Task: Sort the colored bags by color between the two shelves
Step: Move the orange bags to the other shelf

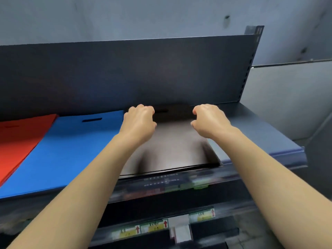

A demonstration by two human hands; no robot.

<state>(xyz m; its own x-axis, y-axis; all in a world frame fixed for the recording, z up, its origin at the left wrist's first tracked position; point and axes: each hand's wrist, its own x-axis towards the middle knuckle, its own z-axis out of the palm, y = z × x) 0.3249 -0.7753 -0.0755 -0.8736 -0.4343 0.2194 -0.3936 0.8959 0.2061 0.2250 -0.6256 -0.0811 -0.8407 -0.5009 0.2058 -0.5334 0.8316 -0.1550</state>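
The sorting looks well advanced on the shelf (260,133) in view. 3 colour groups lie flat on it in a row, each with its handle slot toward the back edge. The red bags (23,141) are at the left end, and the blue bags (71,146) are just beside them in the middle. The black bags (176,144) lie toward the right end, their near edge at the shelf's front edge. No colour is mixed into another group as far as can be seen.

The left grip (139,121) and the right grip (209,121) are both over the far half of the black bags, 1 to each side of the slot. Their knuckles are up and their fingers are curled down toward the fabric. The fingertips are hidden, so I cannot tell whether either grip pinches the top bag, presses it or only hovers. The stack's near part is blurred.

My judgement is that the step in hand is setting or squaring a black bag on its pile. What is left cannot be counted. The 2nd shelf of the task is not shown. Below the front edge, only a lower rail with price labels (154,226) appears.
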